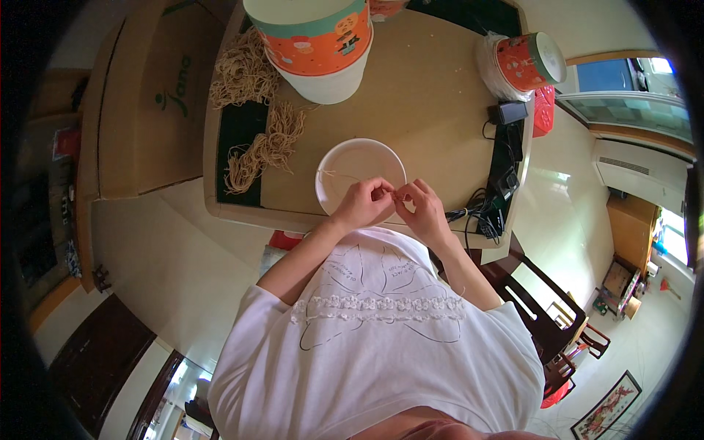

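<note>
Green lettering marks the carton (158, 139), left; small printed words cross the white shirt (381, 367). Left hand (359, 205) and right hand (424, 210), fingertips converging, pinch a thin strand (334, 174) above the white bowl's (367, 156) near side.

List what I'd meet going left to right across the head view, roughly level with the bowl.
Big cardboard box → lower bundle of beige strands → white bowl → right hand → black cables → white vented unit.
</note>
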Tool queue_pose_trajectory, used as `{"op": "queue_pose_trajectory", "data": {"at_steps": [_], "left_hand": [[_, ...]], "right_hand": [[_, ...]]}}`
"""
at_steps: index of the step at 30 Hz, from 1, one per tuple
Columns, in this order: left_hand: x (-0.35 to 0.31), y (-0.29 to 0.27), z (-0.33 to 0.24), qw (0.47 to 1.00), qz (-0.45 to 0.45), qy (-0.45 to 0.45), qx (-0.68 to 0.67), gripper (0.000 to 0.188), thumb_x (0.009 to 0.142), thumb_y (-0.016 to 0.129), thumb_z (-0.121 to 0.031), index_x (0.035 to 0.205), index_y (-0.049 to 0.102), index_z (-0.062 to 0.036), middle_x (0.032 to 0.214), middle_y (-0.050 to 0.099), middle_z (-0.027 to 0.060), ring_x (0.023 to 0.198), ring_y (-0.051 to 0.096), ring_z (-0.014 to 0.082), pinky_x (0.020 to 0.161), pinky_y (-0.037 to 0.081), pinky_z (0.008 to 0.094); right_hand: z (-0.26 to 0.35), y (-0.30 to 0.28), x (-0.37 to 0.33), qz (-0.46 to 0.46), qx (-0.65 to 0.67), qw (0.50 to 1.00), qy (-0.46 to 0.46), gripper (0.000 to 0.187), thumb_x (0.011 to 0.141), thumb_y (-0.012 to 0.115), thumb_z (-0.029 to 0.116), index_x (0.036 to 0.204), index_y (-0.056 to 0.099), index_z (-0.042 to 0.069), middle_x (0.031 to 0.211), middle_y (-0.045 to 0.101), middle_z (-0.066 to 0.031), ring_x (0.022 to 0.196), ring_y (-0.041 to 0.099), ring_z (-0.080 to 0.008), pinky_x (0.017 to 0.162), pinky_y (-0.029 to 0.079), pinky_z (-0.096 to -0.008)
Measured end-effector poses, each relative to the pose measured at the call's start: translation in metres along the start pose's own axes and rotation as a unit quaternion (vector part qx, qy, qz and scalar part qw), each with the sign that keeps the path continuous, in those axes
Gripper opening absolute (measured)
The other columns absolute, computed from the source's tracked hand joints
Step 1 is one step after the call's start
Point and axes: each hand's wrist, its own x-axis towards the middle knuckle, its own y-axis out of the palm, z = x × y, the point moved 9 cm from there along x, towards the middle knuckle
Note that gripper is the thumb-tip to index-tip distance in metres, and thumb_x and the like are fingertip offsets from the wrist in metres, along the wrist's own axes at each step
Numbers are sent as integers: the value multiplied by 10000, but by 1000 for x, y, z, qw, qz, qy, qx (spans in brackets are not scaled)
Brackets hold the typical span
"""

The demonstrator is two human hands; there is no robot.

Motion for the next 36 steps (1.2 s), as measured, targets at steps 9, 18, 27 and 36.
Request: {"op": "queue_pose_trajectory", "data": {"at_steps": [9,18,27,36], "left_hand": [[1,2,28,994,50,-89,-43,120,854,645,-109,879,673,5,730,665,39,671,587,72,623,485,248],[-1,8,22,993,56,-44,-95,100,833,661,-88,876,669,2,766,672,47,702,606,85,653,500,248],[-1,0,20,998,12,-38,-45,64,843,615,-67,846,601,-4,744,648,56,692,627,113,640,507,273],[-1,8,22,992,47,-29,-117,70,868,592,-69,863,595,1,771,627,27,685,580,80,641,489,238]], "right_hand": [[1,-5,-3,-6,51,998,33,104,808,662,55,904,623,45,837,586,-102,737,601,-227,639,498,-324],[-1,-2,-1,-7,37,999,17,93,793,668,56,869,618,41,810,580,-105,711,585,-246,627,484,-338],[0,-1,0,-5,39,999,21,87,775,669,62,840,616,39,781,576,-114,731,589,-285,643,482,-369],[4,-3,0,-8,18,1000,-6,91,796,670,57,868,617,40,789,566,-94,706,573,-216,611,478,-321]]}}
